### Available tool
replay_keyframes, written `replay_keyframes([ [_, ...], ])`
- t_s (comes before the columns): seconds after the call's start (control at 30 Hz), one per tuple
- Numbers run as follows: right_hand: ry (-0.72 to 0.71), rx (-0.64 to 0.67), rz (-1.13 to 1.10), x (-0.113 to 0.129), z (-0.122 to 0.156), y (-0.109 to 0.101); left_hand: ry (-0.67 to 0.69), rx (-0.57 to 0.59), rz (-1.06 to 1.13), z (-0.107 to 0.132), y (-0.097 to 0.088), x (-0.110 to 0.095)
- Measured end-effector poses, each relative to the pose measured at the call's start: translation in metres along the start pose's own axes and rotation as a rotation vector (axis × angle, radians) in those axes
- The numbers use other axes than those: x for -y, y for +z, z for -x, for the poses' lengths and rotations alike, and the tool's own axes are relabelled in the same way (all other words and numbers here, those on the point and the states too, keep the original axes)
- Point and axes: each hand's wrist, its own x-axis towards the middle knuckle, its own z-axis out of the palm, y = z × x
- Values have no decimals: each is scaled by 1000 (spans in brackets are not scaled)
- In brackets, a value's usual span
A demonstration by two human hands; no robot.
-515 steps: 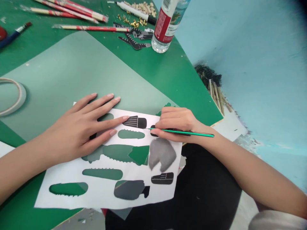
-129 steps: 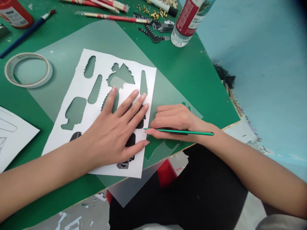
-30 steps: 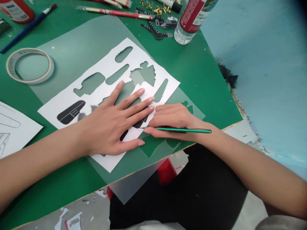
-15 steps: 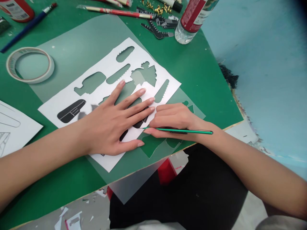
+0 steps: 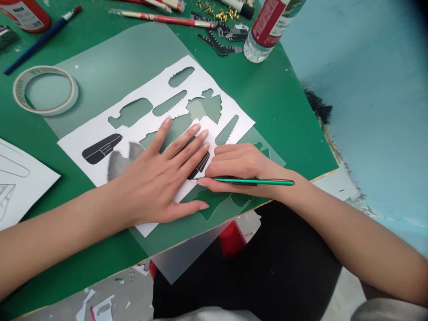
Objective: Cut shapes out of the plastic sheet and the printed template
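A white paper sheet (image 5: 147, 127) with several cut-out shapes and some black printed shapes lies on a translucent plastic sheet (image 5: 130, 49). My left hand (image 5: 160, 178) rests flat on the paper, fingers spread, pressing over its lower middle. Pinched in my right hand (image 5: 239, 167) is a slim green craft knife (image 5: 264, 182). Its thin tip is at the lower edge of a black printed shape (image 5: 200, 165), close to my left fingers. Part of that shape is hidden by my left hand. A second black shape (image 5: 102, 149) shows at the paper's left, beside a grey smudged picture (image 5: 122, 160).
A tape roll (image 5: 72, 100) sits at left, near a blue paintbrush (image 5: 40, 40) and another printed sheet (image 5: 23, 191). At the back are a red-and-cream stick (image 5: 167, 18), brass fasteners (image 5: 222, 15), black cut pieces (image 5: 220, 44) and a bottle (image 5: 264, 31). The table edge runs close by my right wrist.
The paper has turned a little and its upper part has shifted right. My left hand has slid slightly with it, and my right hand with the craft knife has moved a little left.
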Motion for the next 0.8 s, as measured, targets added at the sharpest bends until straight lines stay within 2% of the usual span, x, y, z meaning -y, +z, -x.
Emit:
replay_keyframes([
  [0.07,3,2,1,-1,0,0,-22,-4,6,1,3,-1],
  [0.17,-2,11,-5,1,0,1,19,-5,25,1,4,2],
  [0.53,6,-35,-37,6,-1,5,114,44,19,1,-3,14],
  [0.8,15,-38,-63,9,-1,6,146,-6,24,1,-1,15],
])
